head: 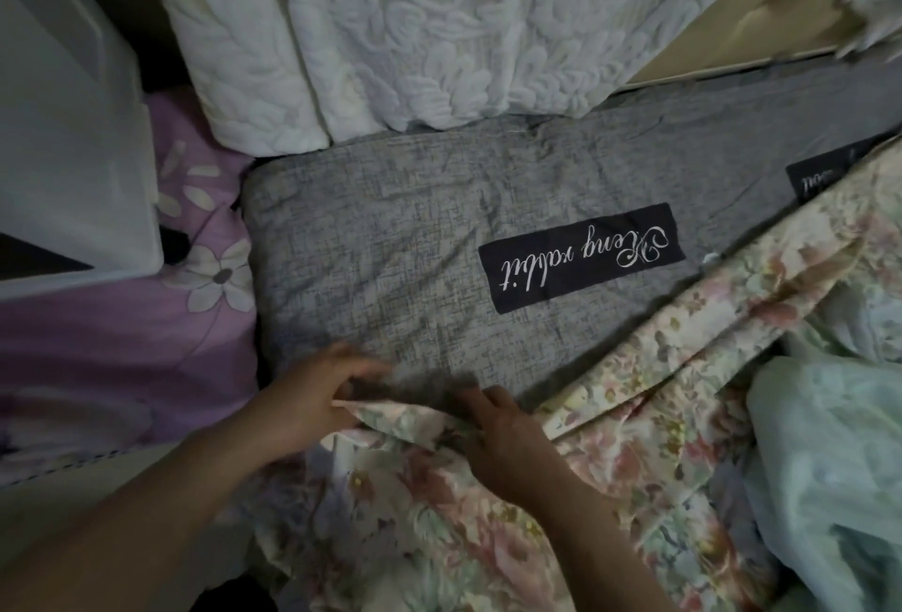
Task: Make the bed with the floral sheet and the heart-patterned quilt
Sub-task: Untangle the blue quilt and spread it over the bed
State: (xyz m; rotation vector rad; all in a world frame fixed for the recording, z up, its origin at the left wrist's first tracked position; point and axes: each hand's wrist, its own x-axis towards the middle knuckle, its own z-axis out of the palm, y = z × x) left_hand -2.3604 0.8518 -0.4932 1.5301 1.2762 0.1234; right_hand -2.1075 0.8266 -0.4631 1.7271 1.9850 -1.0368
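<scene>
Floral sheet (649, 416) lies bunched across the near right of the bed, its folded edge running diagonally from the near centre up to the far right, over a grey pillow (390, 245) with a dark label (583, 257). A white embossed pillow (415, 26) stands at the far side, purple flowered bedding (122, 343) lies to the left, and pale green fabric (830, 465) sits at the near right. No heart-patterned quilt is identifiable. The left hand (312, 401) pinches the sheet's corner, fingers curled on it. The right hand (507, 440) presses flat on the sheet, fingers spread, gripping nothing. The sheet is probably still being spread. A pull from one corner alone could drag the grey pillow askew or leave folds trapped under it.
</scene>
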